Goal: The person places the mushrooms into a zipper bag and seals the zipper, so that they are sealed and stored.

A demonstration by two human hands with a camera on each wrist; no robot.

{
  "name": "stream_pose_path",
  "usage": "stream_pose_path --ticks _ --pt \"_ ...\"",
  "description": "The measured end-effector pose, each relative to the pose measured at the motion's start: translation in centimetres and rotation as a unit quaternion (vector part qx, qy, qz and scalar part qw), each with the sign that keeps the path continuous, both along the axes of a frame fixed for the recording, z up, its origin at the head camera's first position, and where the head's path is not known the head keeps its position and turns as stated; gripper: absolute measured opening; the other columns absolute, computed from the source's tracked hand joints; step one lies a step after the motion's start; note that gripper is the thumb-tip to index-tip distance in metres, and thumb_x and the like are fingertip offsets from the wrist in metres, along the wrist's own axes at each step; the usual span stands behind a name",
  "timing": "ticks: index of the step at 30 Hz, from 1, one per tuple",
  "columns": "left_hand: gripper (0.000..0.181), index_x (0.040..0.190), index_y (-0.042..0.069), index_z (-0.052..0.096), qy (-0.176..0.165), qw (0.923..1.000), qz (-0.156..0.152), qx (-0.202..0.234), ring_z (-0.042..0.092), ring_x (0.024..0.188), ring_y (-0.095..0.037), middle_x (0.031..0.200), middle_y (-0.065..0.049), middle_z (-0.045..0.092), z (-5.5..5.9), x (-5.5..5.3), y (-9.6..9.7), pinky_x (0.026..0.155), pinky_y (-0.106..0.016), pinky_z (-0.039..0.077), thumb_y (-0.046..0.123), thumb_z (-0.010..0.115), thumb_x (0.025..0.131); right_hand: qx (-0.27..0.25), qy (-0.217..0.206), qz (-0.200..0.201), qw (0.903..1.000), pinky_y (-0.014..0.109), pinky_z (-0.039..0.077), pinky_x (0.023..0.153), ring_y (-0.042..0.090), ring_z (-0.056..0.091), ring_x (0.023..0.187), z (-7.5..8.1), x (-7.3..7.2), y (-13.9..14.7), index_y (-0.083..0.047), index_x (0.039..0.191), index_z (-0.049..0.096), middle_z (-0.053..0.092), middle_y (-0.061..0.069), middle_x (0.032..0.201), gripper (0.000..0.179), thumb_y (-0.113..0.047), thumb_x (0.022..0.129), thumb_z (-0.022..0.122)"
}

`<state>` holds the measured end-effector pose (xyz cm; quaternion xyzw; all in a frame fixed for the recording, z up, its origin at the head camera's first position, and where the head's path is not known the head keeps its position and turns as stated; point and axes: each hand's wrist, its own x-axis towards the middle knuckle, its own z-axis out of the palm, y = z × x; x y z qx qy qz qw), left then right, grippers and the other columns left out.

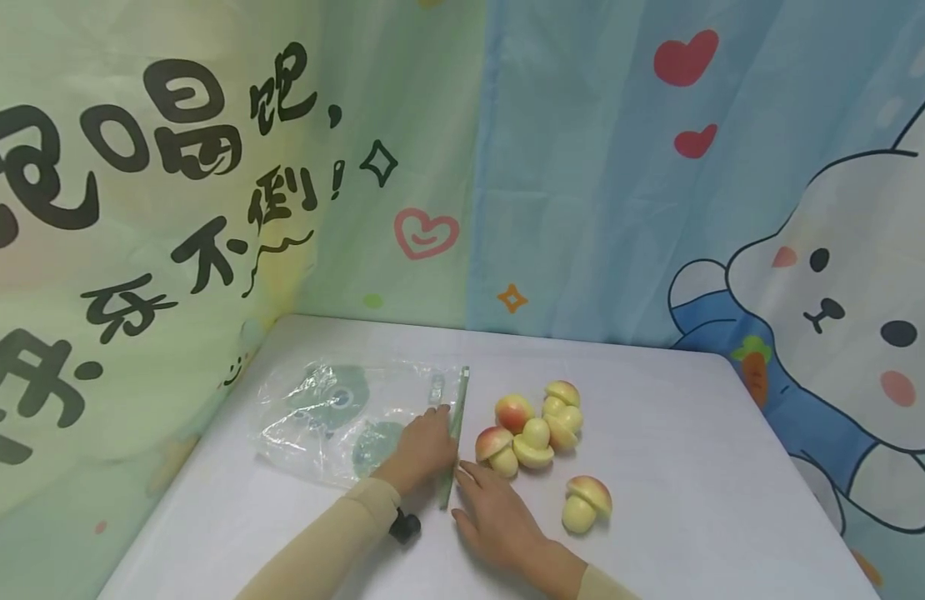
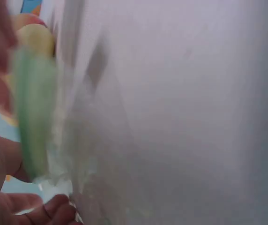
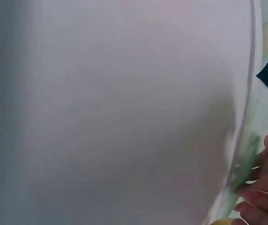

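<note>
A clear plastic bag (image 1: 282, 425) with pale green printed shapes lies flat on the table, its green edge strip (image 1: 463, 396) along the right side. My left hand (image 1: 425, 446) reaches over the bag and pinches its edge by the strip; the left wrist view shows the thumb (image 2: 5, 154) against the green strip (image 2: 35, 112), which is blurred. On the strip's other side, my right hand (image 1: 496, 517) has its fingers loosely extended, the tips at the strip's lower half. In the right wrist view, its fingers (image 3: 265, 190) lie beside the green strip (image 3: 247, 164).
Right of the strip sits a cluster of several yellow and red toy mushrooms (image 1: 533, 446). One toy mushroom (image 1: 586, 504) stands apart, nearer the right hand. A white table (image 1: 695, 483) bears everything, with a printed curtain (image 1: 582, 167) behind it.
</note>
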<state>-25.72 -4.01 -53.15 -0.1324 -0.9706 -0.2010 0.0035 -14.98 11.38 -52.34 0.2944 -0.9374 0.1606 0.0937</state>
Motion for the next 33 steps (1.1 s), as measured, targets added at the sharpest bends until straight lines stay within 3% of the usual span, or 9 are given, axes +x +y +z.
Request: stream_pose_path --ticks 3,6,10,16,22,28,33 --pt "0.053 0.128 -0.005 0.054 -0.004 0.9984 0.004 0.057 0.066 0.087 -0.034 0.104 -0.021 0.066 -0.3 -0.1 -0.4 0.075 -0.044 0.055 0.010 0.058 0.078 -0.015 -0.054 -0.012 0.9984 0.044 0.043 0.103 0.030 0.050 0.128 -0.5 -0.1 0.0 0.002 0.135 0.053 0.051 0.016 0.140 0.053 -0.024 0.090 0.063" --pt "0.052 0.128 -0.002 0.057 -0.016 0.9946 0.009 0.102 0.064 0.074 -0.027 0.091 -0.016 0.069 -0.3 -0.3 -0.7 0.066 -0.039 0.053 0.009 0.058 0.077 -0.025 -0.073 -0.012 0.9969 0.045 0.040 0.105 0.031 0.047 0.132 -1.0 -0.7 0.0 0.001 0.140 0.048 0.047 0.016 0.145 0.053 -0.019 0.092 0.059" --pt "0.049 0.127 0.001 0.058 -0.024 0.9914 0.008 0.128 0.054 0.057 -0.016 0.073 -0.005 0.063 -0.6 -0.5 -1.0 0.052 -0.030 0.046 0.009 0.057 0.078 -0.028 -0.058 -0.005 0.9979 0.044 0.037 0.108 0.032 0.044 0.134 -1.3 -1.8 -0.3 0.001 0.142 0.046 0.044 0.016 0.148 0.053 -0.006 0.090 0.053" --pt "0.035 0.114 0.001 0.064 -0.030 0.9858 0.018 0.164 0.051 0.054 -0.013 0.072 -0.003 0.062 -0.4 -0.7 -1.3 0.048 -0.026 0.043 0.010 0.058 0.082 -0.001 -0.028 0.013 0.9995 0.045 0.037 0.108 0.034 0.044 0.133 -0.9 -3.3 -0.7 0.002 0.139 0.049 0.039 0.019 0.150 0.053 0.000 0.087 0.052" --pt "0.020 0.101 0.000 0.066 -0.031 0.9828 0.028 0.180 0.052 0.055 -0.013 0.073 -0.004 0.063 1.7 -0.5 -1.9 0.050 -0.026 0.043 0.010 0.056 0.087 0.044 -0.077 -0.012 0.9959 0.046 0.036 0.109 0.039 0.044 0.133 -1.1 -4.3 -0.6 -0.001 0.138 0.049 0.041 0.018 0.149 0.048 -0.004 0.091 0.051" --pt "0.021 0.103 0.002 0.066 -0.040 0.9785 0.045 0.197 0.054 0.055 -0.013 0.075 -0.003 0.062 3.6 -0.8 -3.5 0.051 -0.027 0.045 0.015 0.055 0.091 0.039 -0.108 -0.018 0.9932 0.046 0.035 0.109 0.040 0.043 0.133 -1.2 -4.7 -0.2 -0.002 0.137 0.052 0.041 0.017 0.149 0.050 -0.005 0.088 0.053" --pt "0.022 0.105 0.003 0.065 -0.051 0.9686 0.068 0.234 0.057 0.048 -0.014 0.069 -0.002 0.059 4.7 -1.3 -5.1 0.046 -0.027 0.044 0.015 0.055 0.090 0.036 -0.136 -0.001 0.9900 0.049 0.034 0.109 0.041 0.039 0.136 -0.6 -5.2 0.2 -0.005 0.141 0.050 0.038 0.013 0.153 0.052 -0.009 0.089 0.050"
